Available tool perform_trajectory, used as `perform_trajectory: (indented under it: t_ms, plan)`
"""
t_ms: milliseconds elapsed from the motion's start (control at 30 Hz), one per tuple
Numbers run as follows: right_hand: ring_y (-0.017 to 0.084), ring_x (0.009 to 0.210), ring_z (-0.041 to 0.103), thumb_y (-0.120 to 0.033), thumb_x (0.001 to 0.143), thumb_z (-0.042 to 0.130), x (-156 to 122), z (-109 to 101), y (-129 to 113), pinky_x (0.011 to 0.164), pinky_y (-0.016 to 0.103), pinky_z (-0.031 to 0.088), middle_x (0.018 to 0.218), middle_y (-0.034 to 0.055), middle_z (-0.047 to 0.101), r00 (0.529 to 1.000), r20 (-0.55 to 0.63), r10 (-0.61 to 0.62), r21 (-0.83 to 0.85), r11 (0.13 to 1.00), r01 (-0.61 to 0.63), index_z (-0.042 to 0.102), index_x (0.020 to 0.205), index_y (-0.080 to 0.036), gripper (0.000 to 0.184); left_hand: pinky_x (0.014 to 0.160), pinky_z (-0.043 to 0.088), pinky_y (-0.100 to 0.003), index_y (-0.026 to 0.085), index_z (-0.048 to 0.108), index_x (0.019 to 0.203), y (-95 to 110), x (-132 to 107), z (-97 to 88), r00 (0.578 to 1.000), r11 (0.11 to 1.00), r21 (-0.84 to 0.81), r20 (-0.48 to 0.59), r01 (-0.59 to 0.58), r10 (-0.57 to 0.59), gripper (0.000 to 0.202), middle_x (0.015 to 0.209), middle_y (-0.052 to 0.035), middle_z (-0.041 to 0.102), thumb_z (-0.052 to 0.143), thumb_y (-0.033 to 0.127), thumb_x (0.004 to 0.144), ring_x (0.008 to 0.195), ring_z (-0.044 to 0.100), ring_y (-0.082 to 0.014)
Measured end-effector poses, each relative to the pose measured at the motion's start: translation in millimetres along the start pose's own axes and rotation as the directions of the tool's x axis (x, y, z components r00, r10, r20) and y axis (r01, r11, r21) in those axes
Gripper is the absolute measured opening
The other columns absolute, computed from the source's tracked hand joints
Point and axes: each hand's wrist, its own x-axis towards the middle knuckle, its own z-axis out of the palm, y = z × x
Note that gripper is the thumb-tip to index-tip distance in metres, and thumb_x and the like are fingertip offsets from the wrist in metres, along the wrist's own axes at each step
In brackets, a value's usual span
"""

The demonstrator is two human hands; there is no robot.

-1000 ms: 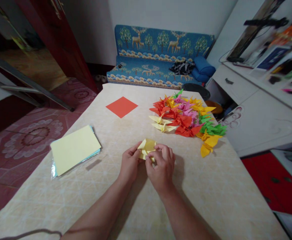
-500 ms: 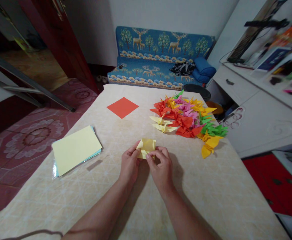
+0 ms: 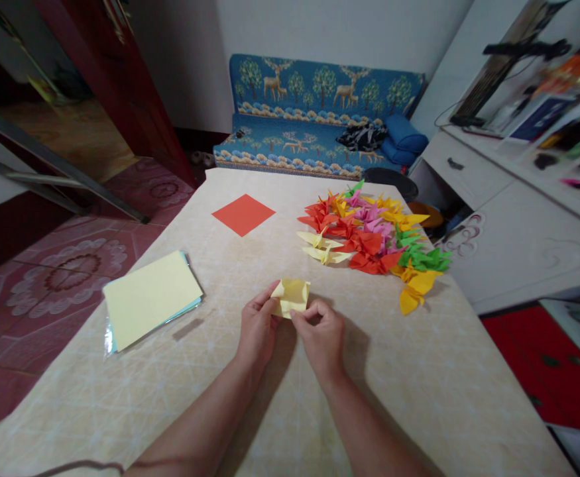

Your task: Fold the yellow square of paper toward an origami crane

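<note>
The paper [image 3: 291, 291], yellow and folded small, is held between the two hands, over the middle of the table [image 3: 409, 397]. The left hand [image 3: 258, 324] has its grip pinching the paper's nine o'clock edge, thumb on top and the other fingers mostly hidden behind. The right hand [image 3: 321, 334] has its grip pinching the edge at about five o'clock between thumb and forefinger; the folds are too small to read well, so I cannot tell which layer those tips hold.

Counting from the paper, a red square [image 3: 243, 215] lies flat at eleven o'clock, well apart from the hands. A crowd of cranes [image 3: 369, 244] in red, pink, orange and green sits between one and two, with two pale cranes [image 3: 325, 254] at about one and an orange crane [image 3: 417, 288] at three. At nine is a stack [image 3: 153, 301], pale yellow on top, with blue and clear plastic showing beneath. A grey strip [image 3: 187, 329] lies near it, between eight and nine. Beyond the table, a sofa [image 3: 299, 119] stands at twelve, a white cabinet [image 3: 513, 245] between two and three.
</note>
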Motion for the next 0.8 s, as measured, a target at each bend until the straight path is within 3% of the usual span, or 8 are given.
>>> perform_trajectory:
  t_ms: [100, 200, 300, 400, 533, 667, 800]
  plan:
    - [0.009, 0.048, 0.045, -0.019, 0.065, 0.065, 0, 1, -1, 0.050, 0.021, 0.037, 0.050, -0.0068, 0.046, 0.998, 0.005, 0.061, 0.039, 0.997, -0.061, 0.044, 0.055, -0.019, 0.024, 0.063, 0.046, -0.024, 0.011, 0.063, 0.111, -1, 1, -1.6, 1.000, 1.000, 0.017, 0.010, 0.011, -0.011, 0.042, 0.089, -0.0104, 0.071, 0.063, 0.017, 0.070, 0.073, 0.065, -0.0171]
    - [0.011, 0.054, 0.053, -0.018, 0.064, 0.065, 1, 2, -2, 0.051, 0.021, 0.042, 0.060, -0.0051, 0.053, 0.990, 0.071, 0.118, 0.140, 0.982, -0.127, 0.048, 0.072, -0.020, 0.019, 0.060, 0.045, -0.022, 0.011, 0.064, 0.110, 0, 3, -4.7, 1.000, 0.998, 0.057, 0.017, 0.025, -0.026, 0.040, 0.087, -0.0101, 0.071, 0.063, 0.018, 0.070, 0.068, 0.064, -0.0148]
    - [0.017, 0.076, 0.061, -0.019, 0.063, 0.067, 5, -3, -2, 0.067, 0.028, 0.050, 0.091, 0.0039, 0.062, 0.993, 0.049, 0.110, 0.125, 0.985, -0.115, 0.047, 0.107, -0.019, 0.048, 0.058, 0.044, -0.022, 0.009, 0.066, 0.106, 2, 6, -7.4, 0.998, 0.990, 0.127, 0.024, 0.060, -0.064, 0.039, 0.084, -0.0109, 0.071, 0.065, 0.020, 0.069, 0.064, 0.062, -0.0141]
    - [0.022, 0.102, 0.055, -0.019, 0.061, 0.070, 11, -13, -1, 0.087, 0.037, 0.046, 0.118, 0.0098, 0.054, 1.000, 0.003, -0.028, -0.021, 0.999, 0.028, 0.042, 0.123, -0.021, 0.068, 0.056, 0.045, -0.023, 0.007, 0.067, 0.104, 5, 7, -8.1, 0.987, 0.957, 0.260, 0.060, 0.128, -0.148, 0.039, 0.079, -0.0115, 0.071, 0.065, 0.020, 0.067, 0.059, 0.061, -0.0144]
    - [0.023, 0.109, 0.052, -0.016, 0.063, 0.067, 18, -23, 2, 0.096, 0.039, 0.041, 0.117, 0.0055, 0.057, 0.973, 0.168, -0.158, -0.058, 0.984, 0.170, 0.054, 0.112, -0.025, 0.051, 0.058, 0.045, -0.024, 0.007, 0.069, 0.103, 8, 5, -7.1, 0.958, 0.888, 0.429, 0.141, 0.167, -0.248, 0.038, 0.077, -0.0114, 0.071, 0.065, 0.021, 0.067, 0.060, 0.061, -0.0160]
    - [0.021, 0.095, 0.060, -0.017, 0.066, 0.065, 18, -24, 7, 0.085, 0.035, 0.048, 0.103, 0.0019, 0.064, 0.955, 0.296, -0.026, -0.064, 0.997, 0.047, 0.056, 0.110, -0.029, 0.046, 0.058, 0.043, -0.024, 0.008, 0.070, 0.100, 7, 3, -8.2, 0.937, 0.838, 0.531, 0.213, 0.127, -0.278, 0.036, 0.073, -0.0090, 0.070, 0.065, 0.023, 0.068, 0.062, 0.060, -0.0163]
    - [0.018, 0.081, 0.063, -0.019, 0.066, 0.065, 18, -26, 10, 0.072, 0.029, 0.050, 0.093, -0.0001, 0.067, 0.947, 0.317, 0.047, -0.045, 0.998, -0.035, 0.060, 0.102, -0.027, 0.037, 0.054, 0.038, -0.023, 0.008, 0.072, 0.095, 8, 3, -10.7, 0.893, 0.776, 0.629, 0.318, 0.053, -0.319, 0.034, 0.069, -0.0065, 0.067, 0.065, 0.032, 0.072, 0.058, 0.055, -0.0140]
